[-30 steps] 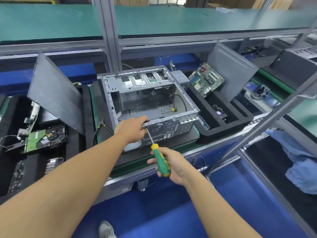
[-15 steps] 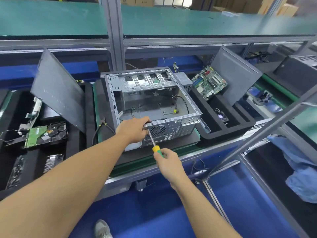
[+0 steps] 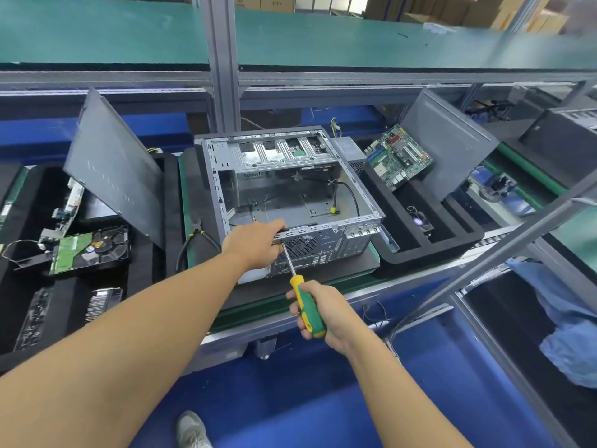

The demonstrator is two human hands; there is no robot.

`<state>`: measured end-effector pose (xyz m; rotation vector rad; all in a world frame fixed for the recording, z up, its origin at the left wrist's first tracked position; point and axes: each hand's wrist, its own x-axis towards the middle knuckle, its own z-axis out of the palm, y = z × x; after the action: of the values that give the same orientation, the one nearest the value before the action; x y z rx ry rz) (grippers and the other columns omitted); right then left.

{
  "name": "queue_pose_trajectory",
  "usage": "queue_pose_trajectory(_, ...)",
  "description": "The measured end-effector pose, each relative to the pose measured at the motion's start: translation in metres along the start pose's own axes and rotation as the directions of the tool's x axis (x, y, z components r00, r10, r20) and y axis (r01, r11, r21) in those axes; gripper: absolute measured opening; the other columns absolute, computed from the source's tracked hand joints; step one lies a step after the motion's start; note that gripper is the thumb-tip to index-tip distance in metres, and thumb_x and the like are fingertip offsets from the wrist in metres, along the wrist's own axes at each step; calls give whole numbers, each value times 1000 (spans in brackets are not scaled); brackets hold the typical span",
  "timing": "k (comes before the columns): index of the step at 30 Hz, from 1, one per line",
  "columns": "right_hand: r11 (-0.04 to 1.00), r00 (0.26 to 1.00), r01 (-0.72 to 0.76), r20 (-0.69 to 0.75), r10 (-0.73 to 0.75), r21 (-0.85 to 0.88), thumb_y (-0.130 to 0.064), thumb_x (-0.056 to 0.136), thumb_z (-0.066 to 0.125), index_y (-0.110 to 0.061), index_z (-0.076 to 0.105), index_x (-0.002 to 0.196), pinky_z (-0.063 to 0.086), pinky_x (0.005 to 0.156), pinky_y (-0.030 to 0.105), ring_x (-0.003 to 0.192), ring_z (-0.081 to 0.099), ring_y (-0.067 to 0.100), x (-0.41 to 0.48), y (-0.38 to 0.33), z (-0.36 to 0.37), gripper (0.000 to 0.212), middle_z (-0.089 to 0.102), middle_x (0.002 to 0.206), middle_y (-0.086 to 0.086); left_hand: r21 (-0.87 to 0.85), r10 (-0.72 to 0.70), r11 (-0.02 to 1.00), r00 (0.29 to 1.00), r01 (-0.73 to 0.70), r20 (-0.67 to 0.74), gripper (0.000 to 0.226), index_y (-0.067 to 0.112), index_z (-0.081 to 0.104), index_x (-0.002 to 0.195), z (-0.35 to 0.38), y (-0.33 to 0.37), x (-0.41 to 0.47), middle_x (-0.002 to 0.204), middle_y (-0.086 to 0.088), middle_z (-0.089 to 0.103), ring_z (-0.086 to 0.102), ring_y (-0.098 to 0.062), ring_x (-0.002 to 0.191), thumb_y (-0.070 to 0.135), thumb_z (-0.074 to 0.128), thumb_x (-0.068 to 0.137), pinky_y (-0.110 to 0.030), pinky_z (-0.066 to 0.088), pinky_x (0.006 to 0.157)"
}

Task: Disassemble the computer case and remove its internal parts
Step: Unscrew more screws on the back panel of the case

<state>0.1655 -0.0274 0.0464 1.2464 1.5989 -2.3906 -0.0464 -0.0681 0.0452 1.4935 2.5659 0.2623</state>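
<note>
Though open-topped, computer case (image 3: 284, 198) on bench (image 3: 245, 313) below green shelf (image 3: 97, 30), left fingers (image 3: 273, 226) round its rim (image 3: 310, 229), right fingers (image 3: 294, 308) round screwdriver (image 3: 309, 307).

Green-topped shelf (image 3: 97, 30), blue floor (image 3: 290, 399).

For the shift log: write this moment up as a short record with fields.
left hand: grips the computer case at its near top edge
right hand: holds the screwdriver, tip at the case's rear panel
case state: open, mostly emptied, a black cable inside
motherboard: out, in the black tray on the right
hard drive: out, lying left of the case
</note>
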Motion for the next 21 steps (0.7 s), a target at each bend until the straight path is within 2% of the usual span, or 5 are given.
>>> queue_pose_trajectory(7,923,976,-94,215,12,373,-24,103,42,0,65,109,43,44,24,55,51,15,-4,0,-5,34,58,71,7,-1,-5,1000,1000,5,-5,31,39,44,124,-1,0,-1,104,-1,68,57,-29,77,39,52,95,-35,47,64)
queue_pose_trajectory(13,983,981,137,-124,-152,-119,-24,103,46,-7,68,98,40,44,27,55,47,15,-6,6,0,28,57,66,1,20,-5,1000,1000,5,10,32,38,43,126,-1,1,-1,105,-3,68,63,-32,82,37,52,95,-39,54,68)
queue_pose_trajectory(15,834,916,198,-205,-345,-516,-29,102,47,-12,60,82,38,46,28,54,44,16,-11,4,3,29,53,62,-3,16,-5,1000,1000,5,13,32,37,44,127,-2,1,-1,105,-3,68,63,-32,82,38,52,96,-38,53,67)
queue_pose_trajectory(19,209,728,-57,-184,-660,-976,-39,103,43,-24,47,89,27,53,32,71,39,17,-17,8,17,21,44,74,-10,6,6,1000,1000,-7,21,31,36,44,126,-2,2,-1,103,-2,68,62,-31,81,40,53,97,-39,54,67)
queue_pose_trajectory(21,228,698,-76,-215,-684,-971,-40,102,45,-24,44,89,25,51,31,72,39,17,-17,8,20,21,43,73,-11,12,12,1000,1000,-12,17,32,35,45,127,-3,1,-2,103,-2,69,62,-31,81,41,53,97,-39,54,67)
